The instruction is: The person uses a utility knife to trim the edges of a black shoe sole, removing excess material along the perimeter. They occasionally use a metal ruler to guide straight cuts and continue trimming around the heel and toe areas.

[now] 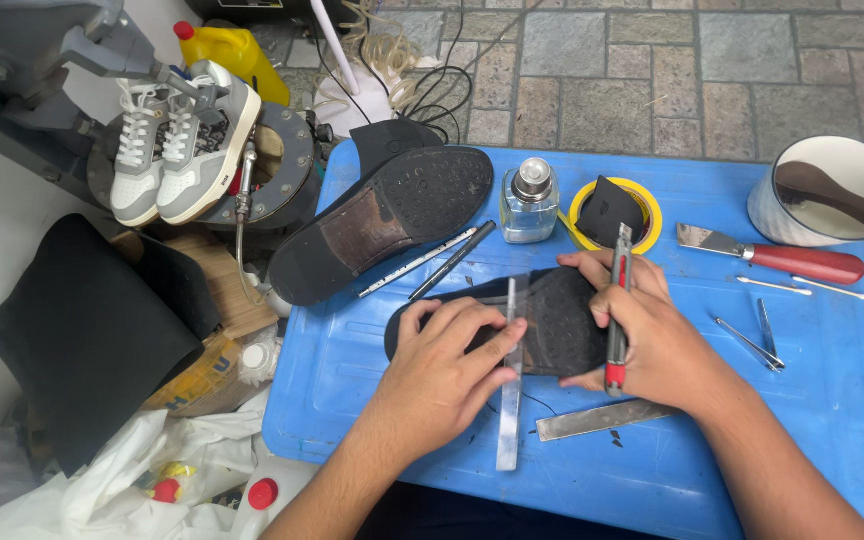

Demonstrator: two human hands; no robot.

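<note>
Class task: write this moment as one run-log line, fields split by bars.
left hand: pressing metal ruler on black rubber sheet | right hand: holding utility knife at sheet | surface: blue table | nearby: black shoe

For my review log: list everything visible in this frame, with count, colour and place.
table: 1, blue, centre
rubber sole sheet: 1, black, under both hands
steel ruler: 1, silver, across sheet
utility knife: 1, red-silver, right grip
shoe: 1, black, sole up, table's left
glass bottle: 1, clear, back
tape roll: 1, yellow, back
scraper: 1, red handle, right
sneakers: 2, grey-white, upper left
left hand: pressing ruler
right hand: holding knife
</note>
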